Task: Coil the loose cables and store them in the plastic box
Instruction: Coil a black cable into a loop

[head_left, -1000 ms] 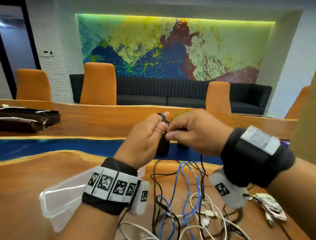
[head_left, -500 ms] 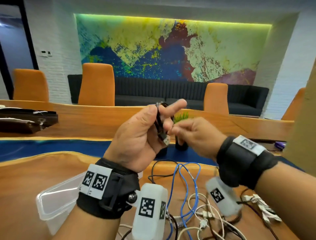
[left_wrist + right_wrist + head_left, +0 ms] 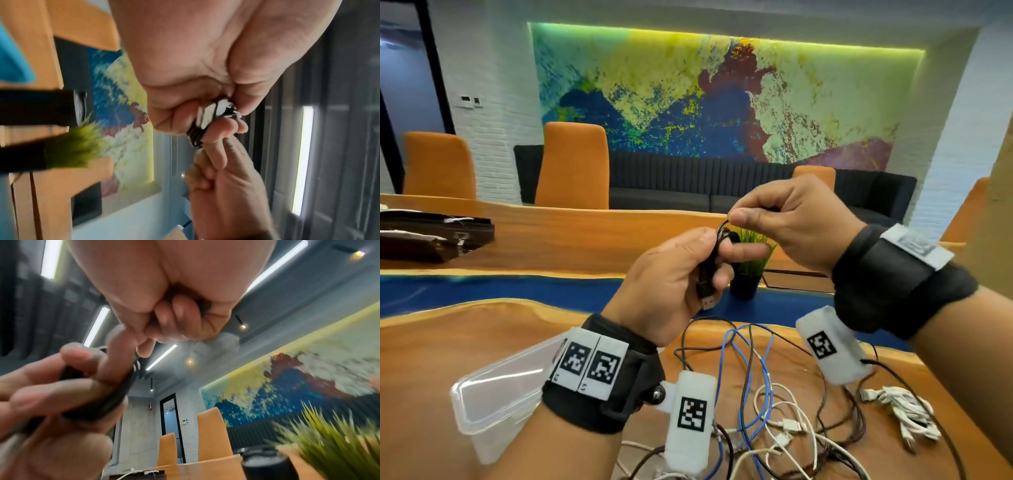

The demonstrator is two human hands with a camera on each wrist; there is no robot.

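Observation:
My left hand [image 3: 717, 260] grips a small coil of black cable [image 3: 709, 270] above the table, and its USB plug [image 3: 707, 302] hangs below the fingers. My right hand [image 3: 736, 214] pinches the top loop of that coil between thumb and forefinger. In the left wrist view the black cable coil [image 3: 197, 131] sits wound in my left hand's fingers, with the right hand [image 3: 218, 162] just beyond it. The right wrist view shows the black cable coil [image 3: 121, 389] in the left hand. The clear plastic box [image 3: 493, 394] lies on the table under my left wrist.
A tangle of loose blue, white and black cables [image 3: 767, 404] lies on the wooden table [image 3: 448, 342] below my hands. A bundled white cable [image 3: 904, 407] sits at the right. A small potted plant [image 3: 748, 274] stands behind the hands. A dark case [image 3: 431, 236] lies far left.
Both hands have risen. My left hand turned so the USB plug now hangs free. My right hand moved from beside the coil up to its top loop.

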